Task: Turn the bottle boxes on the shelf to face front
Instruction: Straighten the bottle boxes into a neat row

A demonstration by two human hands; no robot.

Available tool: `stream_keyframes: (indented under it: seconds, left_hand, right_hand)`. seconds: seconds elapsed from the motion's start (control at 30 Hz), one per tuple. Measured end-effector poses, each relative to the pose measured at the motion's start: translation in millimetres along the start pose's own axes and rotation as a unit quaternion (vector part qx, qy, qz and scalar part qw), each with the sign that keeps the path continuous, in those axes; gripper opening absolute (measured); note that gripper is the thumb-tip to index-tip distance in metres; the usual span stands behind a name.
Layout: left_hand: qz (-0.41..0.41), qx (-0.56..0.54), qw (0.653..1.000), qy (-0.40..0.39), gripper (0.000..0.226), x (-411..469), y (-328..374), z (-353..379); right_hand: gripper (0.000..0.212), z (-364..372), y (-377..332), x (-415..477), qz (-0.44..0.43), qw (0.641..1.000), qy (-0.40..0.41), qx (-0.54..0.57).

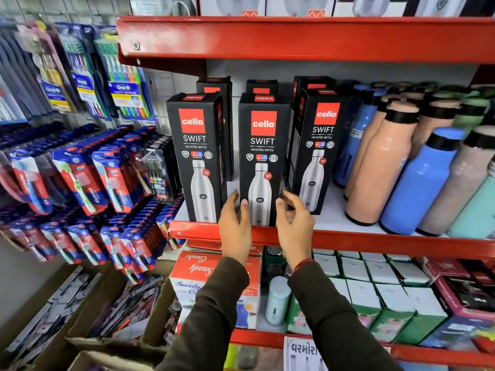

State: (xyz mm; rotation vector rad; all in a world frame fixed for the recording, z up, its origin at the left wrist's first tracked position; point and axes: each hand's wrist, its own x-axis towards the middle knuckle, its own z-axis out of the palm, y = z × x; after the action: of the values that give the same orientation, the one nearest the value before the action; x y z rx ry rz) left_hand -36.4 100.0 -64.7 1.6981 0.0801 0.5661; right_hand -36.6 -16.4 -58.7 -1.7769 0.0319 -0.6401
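Three black "cello SWIFT" bottle boxes stand in the front row on the red shelf point(375, 241): the left box point(198, 156), the middle box point(262, 145) and the right box point(318, 145). All three show their printed fronts; the right one is angled slightly. More black boxes point(214, 87) stand behind them, mostly hidden. My left hand point(235, 223) grips the middle box's lower left edge, thumb on its front. My right hand point(293, 220) pinches its lower right edge, fingers curled into the gap beside the right box.
Loose peach bottles point(383, 167) and blue bottles point(420, 183) crowd the shelf to the right of the boxes. Hanging toothbrush packs point(80, 167) fill the wall on the left. A red upper shelf point(294, 38) hangs overhead. Boxed goods point(375, 295) sit on the shelf below.
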Motion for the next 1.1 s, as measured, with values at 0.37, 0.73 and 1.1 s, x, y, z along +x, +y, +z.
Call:
stream_keyframes:
  seconds: [0.37,0.73,1.1]
  left_hand:
    - [0.249,0.02,0.968,0.01,0.035,-30.6,44.0,58.8]
    - [0.025,0.013,0.996,-0.088,0.056,10.9,40.4,134.0]
    - [-0.064,-0.031,0.997,-0.035,0.038,11.2,36.5,142.0]
  right_hand:
    - [0.035,-51.7,25.0,49.6,-0.041,0.99,0.125,0.043]
    - [0.044,-70.6,50.6,103.6,0.023,0.998,-0.041,-0.047]
    - [0.038,-75.6,51.3,100.5,0.036,0.999,-0.011,-0.04]
